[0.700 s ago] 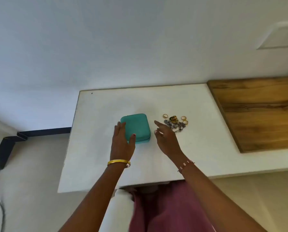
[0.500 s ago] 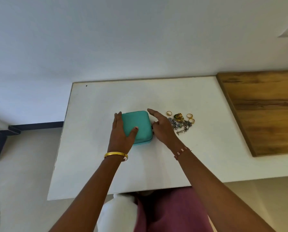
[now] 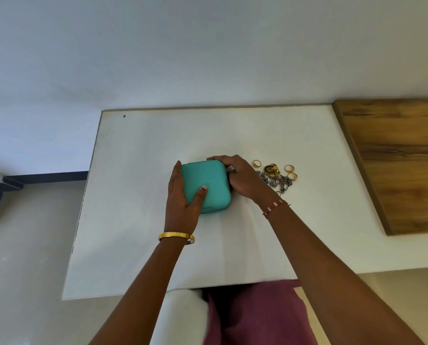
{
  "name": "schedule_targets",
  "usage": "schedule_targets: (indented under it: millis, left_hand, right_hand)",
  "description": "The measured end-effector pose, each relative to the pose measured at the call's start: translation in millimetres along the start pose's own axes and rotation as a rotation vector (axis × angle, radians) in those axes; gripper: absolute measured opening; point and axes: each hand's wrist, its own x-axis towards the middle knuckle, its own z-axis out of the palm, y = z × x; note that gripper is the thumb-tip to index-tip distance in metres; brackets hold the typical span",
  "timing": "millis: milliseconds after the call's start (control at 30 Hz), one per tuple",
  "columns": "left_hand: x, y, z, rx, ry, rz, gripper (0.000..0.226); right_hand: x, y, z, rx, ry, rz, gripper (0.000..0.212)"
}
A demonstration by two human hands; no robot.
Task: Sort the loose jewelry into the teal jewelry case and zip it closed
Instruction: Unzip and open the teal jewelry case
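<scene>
A white tabletop [image 3: 138, 220] stands pushed against a plain pale wall [image 3: 183, 46], and a slab of brown wood [image 3: 397, 165] lies along its right side. To the left a dark baseboard [image 3: 46, 176] runs along the foot of the wall over a light floor [image 3: 21, 245]. The teal jewelry case [image 3: 208, 181] sits closed and flat near the middle of the tabletop, a rounded, nearly square box with no clear long axis; its sides lie a little askew to the tabletop edges, and its lid faces up. The left hand [image 3: 183, 195] has its grip on the case's left side, fingers straight along that edge and the thumb pressed flat on the lid. The right hand [image 3: 241, 179] holds the right side, fingers curled round the far right corner. Just beside that hand, on the right, the loose jewelry [image 3: 276, 176] lies in a small heap: three gold rings around a tangle of silvery, dark-stoned pieces with a gold ornament on top. A gold bangle [image 3: 177, 236] circles the left wrist and a thin red and white bracelet [image 3: 275, 206] the right. A maroon garment [image 3: 255, 317] shows below the near tabletop edge.
</scene>
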Motion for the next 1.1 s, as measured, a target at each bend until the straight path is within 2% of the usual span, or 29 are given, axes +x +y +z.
schedule_targets:
  millis: [367,467,767,1000,1100]
  left_hand:
    - [1,-2,2,0.01,0.011,0.008,0.069]
    - [2,-3,2,0.014,0.012,0.007,0.069]
    - [-1,0,5,-0.017,0.052,0.001,0.069]
    - [-1,3,4,-0.024,0.041,-0.019,0.068]
    - [-1,2,4,-0.032,0.032,-0.032,0.068]
  right_hand:
    - [15,14,4,-0.124,0.172,0.013,0.018]
    - [17,15,5,-0.138,0.188,0.01,0.017]
    - [2,25,17,-0.286,0.414,-0.101,0.014]
    - [-53,41,16,-0.504,0.38,-0.178,0.012]
    - [-84,49,32,-0.519,0.402,-0.204,0.011]
